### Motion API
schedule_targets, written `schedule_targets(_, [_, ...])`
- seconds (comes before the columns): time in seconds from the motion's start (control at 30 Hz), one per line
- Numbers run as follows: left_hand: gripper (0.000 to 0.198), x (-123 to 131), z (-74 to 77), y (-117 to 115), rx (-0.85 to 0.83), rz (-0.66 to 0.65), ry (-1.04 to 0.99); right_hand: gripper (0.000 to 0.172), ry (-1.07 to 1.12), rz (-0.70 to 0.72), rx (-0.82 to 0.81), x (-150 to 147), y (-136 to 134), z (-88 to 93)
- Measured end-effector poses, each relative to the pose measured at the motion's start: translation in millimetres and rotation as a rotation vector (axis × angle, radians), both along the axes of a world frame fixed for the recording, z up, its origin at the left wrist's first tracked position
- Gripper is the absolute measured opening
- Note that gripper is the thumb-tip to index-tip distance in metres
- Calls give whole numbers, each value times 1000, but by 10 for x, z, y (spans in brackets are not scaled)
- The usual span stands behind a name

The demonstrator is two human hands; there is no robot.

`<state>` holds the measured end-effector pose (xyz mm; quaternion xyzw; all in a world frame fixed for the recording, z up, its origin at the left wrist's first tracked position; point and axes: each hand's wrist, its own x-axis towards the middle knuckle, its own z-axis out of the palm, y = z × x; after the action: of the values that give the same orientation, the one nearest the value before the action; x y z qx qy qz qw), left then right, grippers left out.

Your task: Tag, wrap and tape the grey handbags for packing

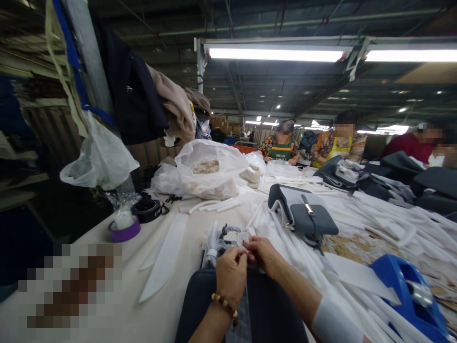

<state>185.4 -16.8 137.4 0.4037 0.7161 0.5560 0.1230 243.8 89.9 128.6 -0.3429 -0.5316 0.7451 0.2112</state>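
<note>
My left hand (231, 274), with a beaded bracelet at the wrist, is closed in a pinch over a dark bag (193, 305) that lies in front of me. Close beside it, my right hand (266, 255) pinches too, the fingertips of both almost meeting. Whatever is between the fingers is too small to make out; pale, see-through wrapping (243, 237) shows just beyond them. A clear plastic-covered strip (243, 319) runs down the bag below my hands. Past my left hand are wrapped straps and fittings (213, 247), partly hidden.
A grey flap bag (307, 209) rests on white padding strips (300, 257) at the right, near a blue tape dispenser (407, 290). Purple tape (124, 229), white sheets (166, 257) and a plastic bag (210, 166) are leftward. Several people sit across the table.
</note>
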Motion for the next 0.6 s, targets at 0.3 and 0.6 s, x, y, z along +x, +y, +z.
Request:
schedule_targets(0.3, [37, 355, -191, -53, -120, -83, 339, 30, -10, 77, -30, 50, 28, -15])
schedule_targets(0.6, [14, -141, 96, 168, -60, 144, -362, 28, -36, 257, -62, 140, 32, 134])
